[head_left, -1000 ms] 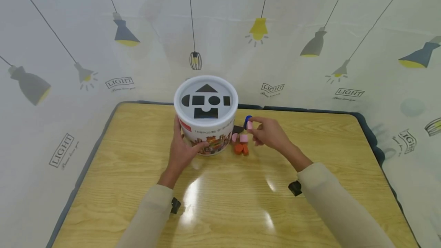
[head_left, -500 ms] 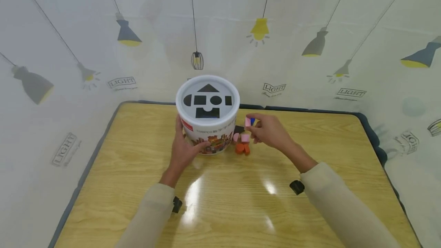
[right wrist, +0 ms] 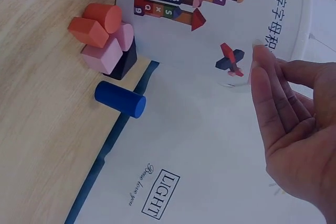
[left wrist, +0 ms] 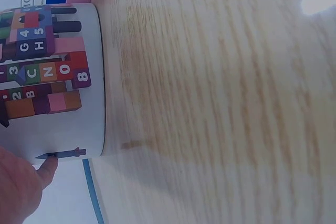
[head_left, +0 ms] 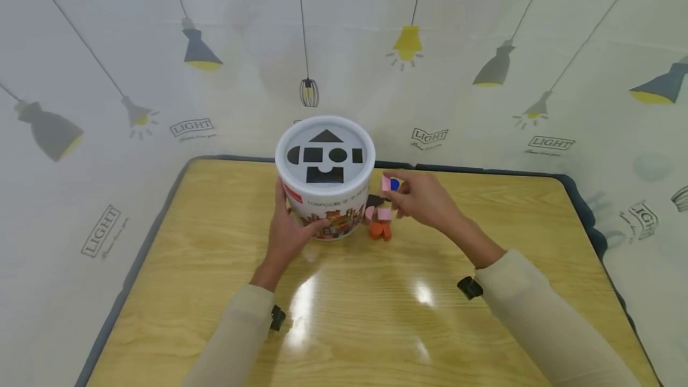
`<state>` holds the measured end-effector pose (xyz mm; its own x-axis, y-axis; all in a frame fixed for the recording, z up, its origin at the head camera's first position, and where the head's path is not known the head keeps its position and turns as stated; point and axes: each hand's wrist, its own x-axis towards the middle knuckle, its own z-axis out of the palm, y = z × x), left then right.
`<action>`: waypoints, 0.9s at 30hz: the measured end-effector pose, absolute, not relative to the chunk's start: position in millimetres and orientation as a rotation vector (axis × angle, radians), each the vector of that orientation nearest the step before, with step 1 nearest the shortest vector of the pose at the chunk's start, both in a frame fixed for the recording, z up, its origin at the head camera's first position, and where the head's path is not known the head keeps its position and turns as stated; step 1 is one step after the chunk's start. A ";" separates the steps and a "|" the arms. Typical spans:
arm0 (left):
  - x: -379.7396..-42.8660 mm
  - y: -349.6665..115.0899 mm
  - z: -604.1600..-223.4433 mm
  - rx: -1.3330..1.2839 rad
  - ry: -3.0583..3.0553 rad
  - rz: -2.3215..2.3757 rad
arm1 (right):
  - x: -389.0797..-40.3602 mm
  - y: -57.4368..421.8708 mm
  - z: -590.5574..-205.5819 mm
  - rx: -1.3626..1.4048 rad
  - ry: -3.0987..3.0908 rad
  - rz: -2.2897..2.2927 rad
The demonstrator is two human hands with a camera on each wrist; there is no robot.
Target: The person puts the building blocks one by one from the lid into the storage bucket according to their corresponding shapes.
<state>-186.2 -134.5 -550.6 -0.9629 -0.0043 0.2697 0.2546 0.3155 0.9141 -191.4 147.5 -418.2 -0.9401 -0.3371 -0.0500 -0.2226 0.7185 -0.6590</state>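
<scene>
A white bucket (head_left: 333, 193) with a printed block pattern stands on the table, its lid (head_left: 349, 167) pierced with dark shaped holes. My left hand (head_left: 290, 233) holds it around its left side, the thumb (left wrist: 48, 169) lying across the front. My right hand (head_left: 424, 197), just right of the bucket, pinches a pink block (head_left: 386, 183) between thumb and fingertips; the right wrist view does not clearly show that block. Beyond it a blue cylinder (right wrist: 119, 99) rests on the table. Against the bucket sit another pink block (right wrist: 102, 56), a pink half-round (right wrist: 124, 37) and a black block (right wrist: 126, 62).
An orange cylinder (right wrist: 104, 17) and an orange block (right wrist: 87, 31) touch the pink pieces. The wooden table (head_left: 344, 327) reflects light in front. Behind stands a pale wall (head_left: 226, 88) with printed lamps, its dark border running along the table's back edge.
My right hand has lifted the pink block slightly up and left, so the blue cylinder now shows to its right. My left hand stays on the bucket. The head view has shifted a little.
</scene>
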 end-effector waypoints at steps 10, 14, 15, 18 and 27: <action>-170.9 -129.4 -521.1 -0.250 -2.356 -1.728 | -190.2 143.4 -408.6 -0.488 2.788 -1.037; -171.0 -129.6 -521.2 -0.257 -2.361 -1.720 | -189.1 142.2 -406.1 -0.491 2.789 -1.067; -171.4 -129.8 -522.0 -0.257 -2.362 -1.720 | -188.8 142.0 -405.4 -0.497 2.792 -1.069; -173.6 -130.3 -525.6 -0.262 -2.363 -1.721 | -188.2 141.1 -402.2 -0.521 2.808 -1.077; -189.9 -135.4 -554.5 -0.260 -2.338 -1.735 | -190.6 135.5 -390.5 -0.571 2.785 -1.162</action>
<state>-189.9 -135.4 -554.5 -0.9606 0.0119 0.2775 0.2691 0.2879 0.9191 -190.6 135.5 -390.5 -0.9284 -0.3636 0.0761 -0.3099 0.6451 -0.6984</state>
